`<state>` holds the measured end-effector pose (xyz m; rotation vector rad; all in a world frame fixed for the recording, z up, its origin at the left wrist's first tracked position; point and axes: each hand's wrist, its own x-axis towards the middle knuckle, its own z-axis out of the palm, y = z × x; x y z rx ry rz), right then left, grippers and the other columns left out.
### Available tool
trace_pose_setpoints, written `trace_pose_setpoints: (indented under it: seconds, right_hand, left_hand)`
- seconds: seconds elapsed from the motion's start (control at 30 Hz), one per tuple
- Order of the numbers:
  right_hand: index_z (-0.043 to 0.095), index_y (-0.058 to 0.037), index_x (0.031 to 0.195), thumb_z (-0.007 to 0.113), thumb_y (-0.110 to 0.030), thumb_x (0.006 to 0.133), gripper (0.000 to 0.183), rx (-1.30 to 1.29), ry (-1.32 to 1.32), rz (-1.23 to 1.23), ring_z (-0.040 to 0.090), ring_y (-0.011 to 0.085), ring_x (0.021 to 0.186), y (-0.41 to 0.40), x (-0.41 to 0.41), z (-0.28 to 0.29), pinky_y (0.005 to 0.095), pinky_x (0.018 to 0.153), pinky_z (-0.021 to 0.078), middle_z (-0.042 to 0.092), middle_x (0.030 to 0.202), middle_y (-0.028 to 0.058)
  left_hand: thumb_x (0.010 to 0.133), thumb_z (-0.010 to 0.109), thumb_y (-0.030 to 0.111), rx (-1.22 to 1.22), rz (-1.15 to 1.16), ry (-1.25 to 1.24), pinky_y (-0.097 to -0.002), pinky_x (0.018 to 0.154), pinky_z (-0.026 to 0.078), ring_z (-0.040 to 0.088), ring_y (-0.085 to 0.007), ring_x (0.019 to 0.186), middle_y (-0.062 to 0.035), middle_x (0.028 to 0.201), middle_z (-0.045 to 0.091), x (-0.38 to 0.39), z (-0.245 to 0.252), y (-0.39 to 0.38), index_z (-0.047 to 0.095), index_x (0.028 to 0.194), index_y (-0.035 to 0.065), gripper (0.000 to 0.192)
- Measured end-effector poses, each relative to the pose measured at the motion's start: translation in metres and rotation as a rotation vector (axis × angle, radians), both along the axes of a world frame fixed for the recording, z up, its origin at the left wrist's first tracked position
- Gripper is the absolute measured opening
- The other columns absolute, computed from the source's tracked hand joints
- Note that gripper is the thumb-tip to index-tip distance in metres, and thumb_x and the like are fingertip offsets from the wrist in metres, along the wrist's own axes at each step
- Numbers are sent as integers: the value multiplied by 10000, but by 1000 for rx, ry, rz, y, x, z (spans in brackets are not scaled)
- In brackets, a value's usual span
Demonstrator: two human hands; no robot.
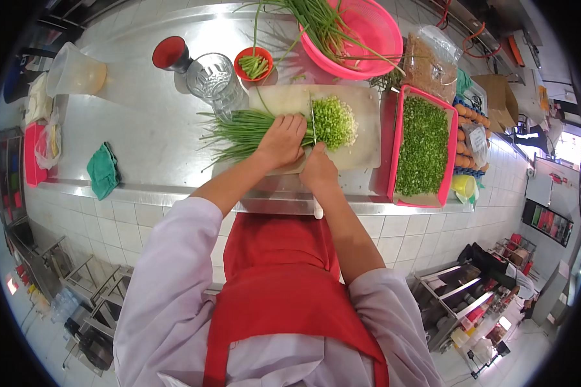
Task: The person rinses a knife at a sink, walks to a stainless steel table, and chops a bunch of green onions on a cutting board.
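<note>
My left hand (284, 138) presses down on a bundle of long green onions (239, 133), whose leafy ends spread to the left past the cutting board (363, 152). In my right hand (319, 167) is a kitchen knife (313, 116), its handle end showing below my fist. The blade stands edge-down across the bundle, just right of my left fingers. A heap of finely chopped green onion (335, 123) lies against the blade's right side on the pale board.
Right of the board stands a pink tray of chopped greens (423, 145), with eggs (465, 145) beyond. Behind are a pink colander (377, 43) with whole green onions, a red bowl (254, 64) of cut stems and drinking glasses (210, 75). A green cloth (102, 169) lies at left.
</note>
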<state>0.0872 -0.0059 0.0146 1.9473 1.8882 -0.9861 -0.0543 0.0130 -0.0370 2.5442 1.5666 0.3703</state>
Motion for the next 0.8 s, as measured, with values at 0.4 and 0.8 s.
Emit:
trace_pose_setpoints:
  seconds: [0.4,0.8]
  right_hand:
    - [354,122,1222,634,-89,791,555,-24,-6,83,658,445,977,5,-1,-2,479,850,530,651,975,330]
    - [365,71,1170,604,-153,860,451,88,102,-4,658,468,917,4,-3,-16,510,815,528,648,987,322]
  left_hand:
    - [707,655,322,-27,15,-24,-408,977,381,491,-302,1063,-157,1102,526,-5,-4,1,529,1181,-66,625]
    - [686,721,253,-75,58,-61,-478,1081,319,462,-371,1167,-208,1218,490,-7,23,-14,438,1302,-76,753]
